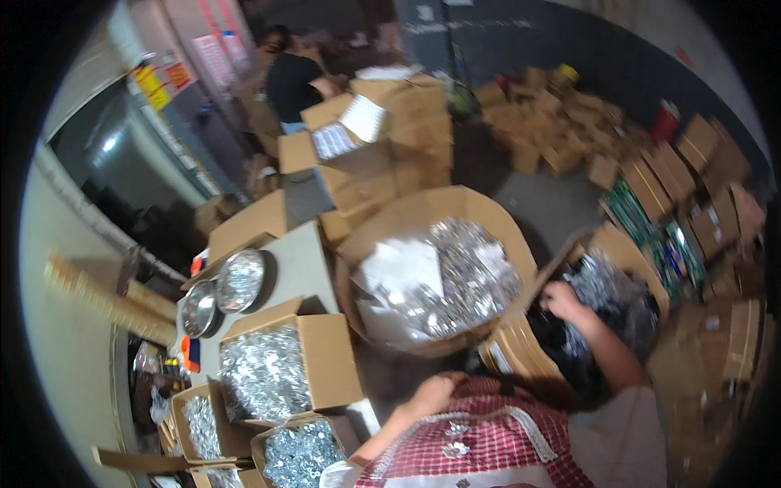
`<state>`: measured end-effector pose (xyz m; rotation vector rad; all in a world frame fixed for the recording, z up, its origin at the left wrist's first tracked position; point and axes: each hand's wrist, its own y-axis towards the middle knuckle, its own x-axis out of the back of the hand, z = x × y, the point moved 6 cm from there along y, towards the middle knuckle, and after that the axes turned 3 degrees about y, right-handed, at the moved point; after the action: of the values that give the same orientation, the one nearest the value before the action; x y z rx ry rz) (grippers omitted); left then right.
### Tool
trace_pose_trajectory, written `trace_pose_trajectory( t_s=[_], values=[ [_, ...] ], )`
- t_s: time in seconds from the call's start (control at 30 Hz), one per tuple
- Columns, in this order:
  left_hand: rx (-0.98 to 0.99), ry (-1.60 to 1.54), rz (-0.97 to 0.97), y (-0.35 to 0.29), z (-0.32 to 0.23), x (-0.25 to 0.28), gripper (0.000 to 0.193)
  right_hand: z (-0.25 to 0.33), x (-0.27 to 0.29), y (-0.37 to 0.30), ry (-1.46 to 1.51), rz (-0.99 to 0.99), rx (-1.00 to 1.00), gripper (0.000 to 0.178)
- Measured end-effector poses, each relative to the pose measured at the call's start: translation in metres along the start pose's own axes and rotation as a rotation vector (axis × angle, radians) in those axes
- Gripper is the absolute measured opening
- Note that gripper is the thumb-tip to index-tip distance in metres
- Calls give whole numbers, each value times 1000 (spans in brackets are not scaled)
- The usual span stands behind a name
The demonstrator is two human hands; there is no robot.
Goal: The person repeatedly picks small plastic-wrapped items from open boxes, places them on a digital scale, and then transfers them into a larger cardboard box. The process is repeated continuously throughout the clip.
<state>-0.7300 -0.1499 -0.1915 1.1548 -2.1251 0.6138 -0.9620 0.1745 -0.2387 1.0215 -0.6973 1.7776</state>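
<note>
My right hand (561, 299) is over a cardboard box of dark plastic bags (606, 285) at the right. Its fingers look curled, and whatever they may hold is too small or hidden to make out. My left hand (435, 392) lies low by the upper edge of my red checked apron (488, 431), its fingers blurred and partly out of sight. Just beyond it stands a large, round-sided carton (358, 248) holding clear bags of shiny metal parts (476, 276) and white sheets (403, 268).
At the left, a table (301, 260) bears two metal bowls (241, 281) and an open box of small clear packets (264, 370). Below it is a box of washer-like metal pieces (301, 451). A person in black (290, 85) stands behind stacked cartons (415, 138). Small boxes (561, 122) heap up at the far right.
</note>
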Motion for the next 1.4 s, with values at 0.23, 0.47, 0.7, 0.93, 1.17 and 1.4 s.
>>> trace_pose_trajectory(
  t_s=[0.23,0.47,0.7,0.93,1.17,1.4],
  values=[
    [110,-290,-213,16,-24,6,29,29,26,-33,223,-145,220,21],
    [339,-456,-275,33,-25,3,31,26,19,-18,103,4,-116,35],
    [191,-427,-172,55,-48,2,24,48,10,-6,-158,6,-161,30],
    [281,-881,-283,61,-55,24,22,17,77,-33,764,-205,-210,8],
    [429,-1318,-204,71,-69,26,26,24,119,-83,1419,-281,-338,11],
    [320,-1433,3,85,-91,32,30,115,164,-119,852,-492,70,11]
  ],
)
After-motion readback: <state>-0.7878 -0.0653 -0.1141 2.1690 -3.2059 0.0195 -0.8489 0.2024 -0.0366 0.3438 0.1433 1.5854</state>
